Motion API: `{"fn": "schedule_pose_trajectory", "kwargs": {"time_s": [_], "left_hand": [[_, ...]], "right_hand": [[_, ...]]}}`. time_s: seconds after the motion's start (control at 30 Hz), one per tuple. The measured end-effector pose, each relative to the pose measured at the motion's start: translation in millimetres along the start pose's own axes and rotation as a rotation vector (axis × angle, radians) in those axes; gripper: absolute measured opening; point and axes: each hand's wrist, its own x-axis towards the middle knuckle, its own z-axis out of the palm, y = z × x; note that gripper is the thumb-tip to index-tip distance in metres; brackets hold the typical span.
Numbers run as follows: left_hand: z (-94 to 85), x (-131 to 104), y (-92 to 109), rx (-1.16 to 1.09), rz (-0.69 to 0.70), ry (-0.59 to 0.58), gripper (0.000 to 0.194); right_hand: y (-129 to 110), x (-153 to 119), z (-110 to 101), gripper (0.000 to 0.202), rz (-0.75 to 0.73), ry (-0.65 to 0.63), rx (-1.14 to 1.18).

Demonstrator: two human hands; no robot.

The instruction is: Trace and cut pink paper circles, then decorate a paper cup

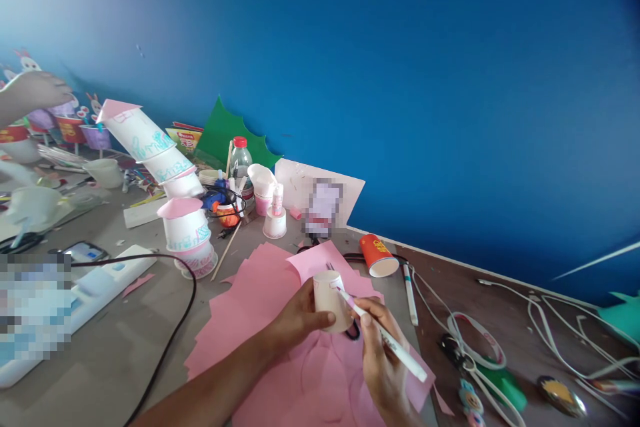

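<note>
Teal scribbles on stacked cups point(150, 147)

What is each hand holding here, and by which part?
Left hand grips a white paper cup around its side wall. Right hand holds a white marker pen by its middle, tip at the cup.

A red cup point(378, 255) lies beside a bottle point(241, 161) and stacked cups point(187, 230).

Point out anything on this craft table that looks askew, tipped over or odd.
Two things stand out. The red paper cup lies on its side by the wall, open end toward the camera. The stacked cup tower leans to the left rather than standing straight. The left hand holds a white cup tilted while the right hand puts a marker to it.
</note>
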Motion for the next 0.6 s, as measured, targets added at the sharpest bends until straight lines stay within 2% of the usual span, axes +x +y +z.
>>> {"fn": "schedule_pose_trajectory", "kwargs": {"time_s": [0.17, 0.4, 0.6], "left_hand": [[1.4, -0.9, -0.2, 0.000, -0.007, -0.011, 0.067], [0.0, -0.1, -2.2, -0.004, 0.001, -0.034, 0.062], [-0.9, -0.1, -1.9, -0.002, 0.004, -0.032, 0.063]], "right_hand": [[-0.8, -1.8, -0.8, 0.024, 0.005, -0.037, -0.015], [2.4, -0.2, 0.2, 0.023, 0.001, -0.002, -0.024], [4.2, -1.8, -1.2, 0.021, 0.003, -0.030, -0.031]]}}
